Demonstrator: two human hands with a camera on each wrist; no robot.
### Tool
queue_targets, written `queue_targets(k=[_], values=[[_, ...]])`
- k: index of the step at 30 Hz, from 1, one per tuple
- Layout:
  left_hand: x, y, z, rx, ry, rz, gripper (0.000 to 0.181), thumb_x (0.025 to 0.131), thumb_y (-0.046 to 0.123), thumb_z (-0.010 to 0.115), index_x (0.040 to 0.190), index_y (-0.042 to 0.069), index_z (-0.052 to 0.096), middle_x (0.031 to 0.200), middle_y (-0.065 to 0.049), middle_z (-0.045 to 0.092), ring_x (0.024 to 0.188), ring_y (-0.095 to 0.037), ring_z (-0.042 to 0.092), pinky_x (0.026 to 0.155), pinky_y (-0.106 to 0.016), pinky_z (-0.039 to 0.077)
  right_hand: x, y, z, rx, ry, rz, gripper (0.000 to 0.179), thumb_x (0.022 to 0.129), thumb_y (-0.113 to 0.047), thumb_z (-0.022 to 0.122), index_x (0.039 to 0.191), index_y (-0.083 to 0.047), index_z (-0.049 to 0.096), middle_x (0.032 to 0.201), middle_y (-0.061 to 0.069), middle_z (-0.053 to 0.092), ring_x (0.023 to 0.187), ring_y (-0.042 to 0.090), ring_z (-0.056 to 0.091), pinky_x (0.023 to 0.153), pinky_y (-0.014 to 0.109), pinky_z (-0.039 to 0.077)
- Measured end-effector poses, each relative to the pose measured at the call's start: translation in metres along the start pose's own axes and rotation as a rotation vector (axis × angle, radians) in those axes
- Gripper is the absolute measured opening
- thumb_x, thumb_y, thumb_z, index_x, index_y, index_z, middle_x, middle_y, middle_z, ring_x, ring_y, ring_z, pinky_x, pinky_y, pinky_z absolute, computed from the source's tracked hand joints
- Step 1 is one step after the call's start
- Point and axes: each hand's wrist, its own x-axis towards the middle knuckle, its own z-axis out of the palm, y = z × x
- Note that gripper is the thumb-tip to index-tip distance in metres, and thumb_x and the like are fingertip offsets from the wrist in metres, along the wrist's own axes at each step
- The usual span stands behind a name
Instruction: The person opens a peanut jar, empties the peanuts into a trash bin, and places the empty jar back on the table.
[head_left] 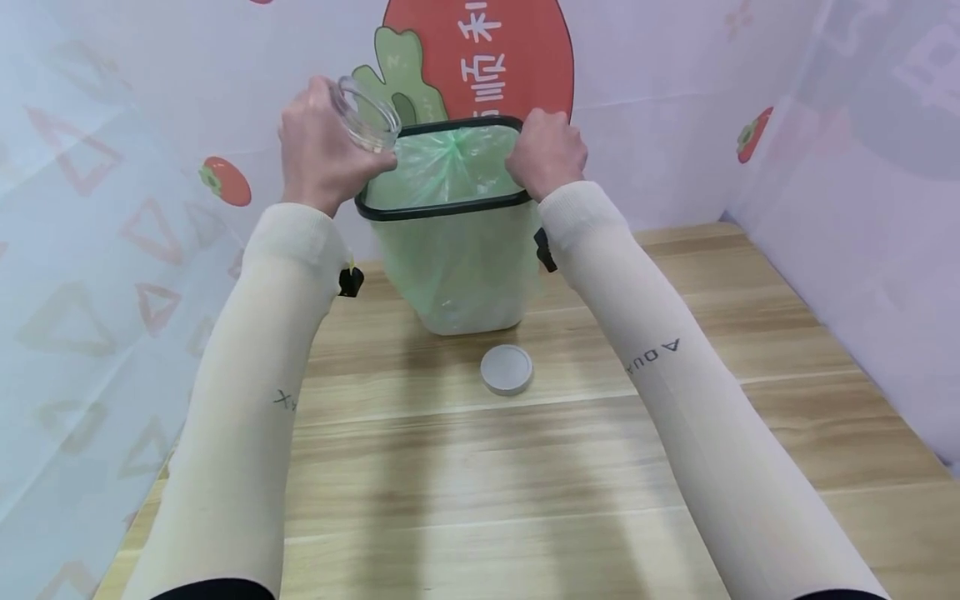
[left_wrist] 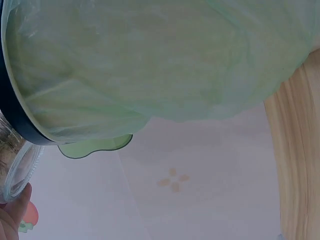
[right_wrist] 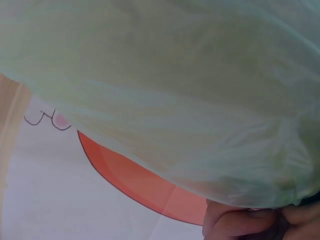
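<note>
A clear glass jar (head_left: 366,115) is gripped in my left hand (head_left: 318,154), tilted at the left side of the bin's dark rim (head_left: 442,211). In the left wrist view the jar (left_wrist: 24,167) shows its ridged mouth beside the rim, with brownish matter seeming to lie inside. My right hand (head_left: 549,154) holds the bin's right rim, its fingers (right_wrist: 245,222) curled at the edge of the green bag. The trash bin (head_left: 480,308) stands upright on the table, lined with that thin green plastic bag (head_left: 427,175). What lies at the bin's bottom is hidden.
A round white lid (head_left: 507,368) lies flat on the wooden table (head_left: 480,483) in front of the bin. Patterned cloth walls (head_left: 660,150) stand behind and on both sides, close to the table's back edge.
</note>
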Motion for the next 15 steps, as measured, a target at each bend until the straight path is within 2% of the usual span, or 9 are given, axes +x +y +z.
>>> queue_targets(k=[8, 15], values=[[0.0030, 0.0013, -0.0027, 0.063, -0.037, 0.055, 0.078, 0.075, 0.031, 0.085, 0.140, 0.002, 0.052, 0.136, -0.016, 0.066, 0.130, -0.035, 0.062, 0.114, -0.042, 0.052, -0.0007, -0.0018, -0.0001, -0.001, 0.010, 0.002, 0.048, 0.104, -0.030, 0.054, 0.147, -0.007, 0.057, 0.138, 0.012, 0.068, 0.108, 0.028, 0.071, 0.096, 0.043, 0.063], [0.0014, 0.0033, -0.0026, 0.147, -0.064, 0.150, 0.077, 0.076, 0.026, 0.083, 0.140, -0.003, 0.051, 0.133, -0.023, 0.064, 0.125, -0.042, 0.061, 0.113, -0.052, 0.052, -0.0003, -0.0014, 0.0012, -0.002, 0.009, 0.003, 0.049, 0.105, -0.031, 0.054, 0.147, -0.007, 0.057, 0.138, 0.013, 0.068, 0.108, 0.028, 0.071, 0.096, 0.043, 0.063]])
